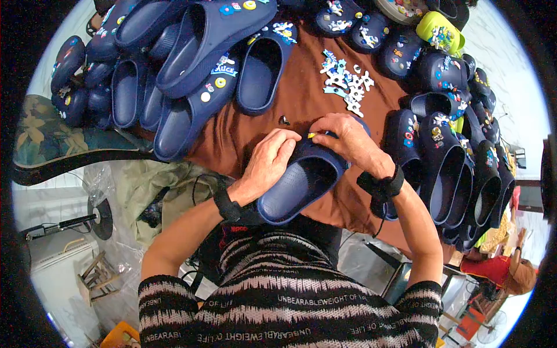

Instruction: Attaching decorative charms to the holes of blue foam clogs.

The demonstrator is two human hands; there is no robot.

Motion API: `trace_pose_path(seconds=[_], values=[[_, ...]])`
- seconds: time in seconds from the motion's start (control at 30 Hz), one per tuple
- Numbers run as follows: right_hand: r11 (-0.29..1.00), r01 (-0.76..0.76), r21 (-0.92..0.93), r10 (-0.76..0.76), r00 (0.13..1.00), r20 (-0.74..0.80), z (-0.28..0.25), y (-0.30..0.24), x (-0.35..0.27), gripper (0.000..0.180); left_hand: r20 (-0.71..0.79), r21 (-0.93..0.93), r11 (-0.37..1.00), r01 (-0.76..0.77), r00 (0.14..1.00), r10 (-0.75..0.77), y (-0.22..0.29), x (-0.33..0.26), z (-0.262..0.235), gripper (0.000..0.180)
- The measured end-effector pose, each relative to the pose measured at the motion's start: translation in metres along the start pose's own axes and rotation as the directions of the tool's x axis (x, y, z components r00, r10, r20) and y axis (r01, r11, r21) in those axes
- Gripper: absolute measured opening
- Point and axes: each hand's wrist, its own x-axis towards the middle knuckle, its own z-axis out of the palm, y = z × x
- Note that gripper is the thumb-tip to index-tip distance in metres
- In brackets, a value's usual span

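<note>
Both hands grip one navy clog (301, 180) — left hand (268, 159) steadying its side, right hand (348, 139) pinching a small yellow charm (311, 135) onto the toe.

A black knitted top with pale, ragged horizontal stripes is worn, its short sleeves ending above the elbows; a line of small pale lettering runs across the chest. A black strap is fastened around each wrist, behind the left hand (268, 158) and right hand (350, 141)
</note>
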Motion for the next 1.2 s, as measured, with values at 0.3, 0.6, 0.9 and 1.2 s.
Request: trace_pose_path(seconds=[0.3, 0.6, 0.9, 1.2], values=[[0.994, 0.074, -0.078, -0.061, 0.986, 0.157, -0.009, -0.003, -0.001, 0.013, -0.007, 0.036, 0.997, -0.062, 0.998, 0.062, 0.0, -0.02, 0.016, 0.023], [0.904, 0.127, -0.409, -0.008, 0.96, 0.281, -0.011, -0.022, -0.006, 0.019, -0.026, 0.16, 0.983, -0.092, 0.995, 0.098, -0.002, -0.023, 0.018, 0.027], [0.89, 0.174, -0.421, -0.025, 0.942, 0.336, 0.001, -0.023, -0.01, 0.021, 0.018, 0.301, 0.94, -0.159, 0.987, 0.161, 0.002, -0.02, 0.022, 0.026], [0.997, -0.041, -0.068, 0.062, 0.938, 0.34, -0.027, -0.03, 0.0, 0.031, -0.036, 0.179, 0.975, -0.128, 0.99, 0.136, 0.0, -0.022, 0.019, 0.022]])
